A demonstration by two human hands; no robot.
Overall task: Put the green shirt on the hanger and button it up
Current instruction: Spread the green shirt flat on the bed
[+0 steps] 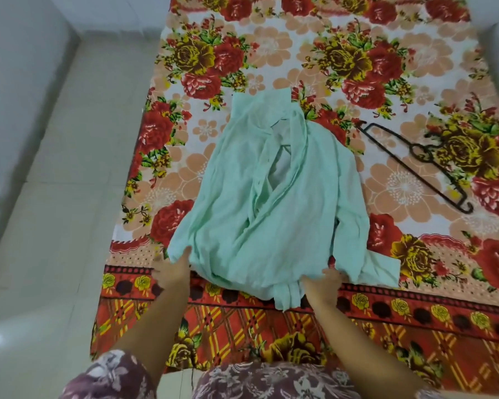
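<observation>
Running down the left edge of the view is a pale wall (9, 67), and beside it lie glossy cream floor tiles (55, 197) that reach the side of a bed. A bedsheet (271, 53) printed with big red and yellow roses on a peach and white ground covers the bed, with a red and yellow check band along the near edge. At the near left, the left hand (172, 272) reaches forward from a bare forearm and grips the lower left corner of the green shirt (236, 197), with the thumb lying against the cloth's edge. The shirt is spread rumpled on the middle of the sheet, collar toward the far side, front unbuttoned and gaping so the pale inner side shows, hem bunched at the near edge. The right hand (326, 280), apart from the left, holds the lower right part of the hem, fingers curled into the folds. Farther right, well apart from the shirt, a black hanger (415, 165) lies flat and slantwise on the sheet, touched by neither hand. Along the bottom edge shows the person's purple flowered garment (271, 381).
</observation>
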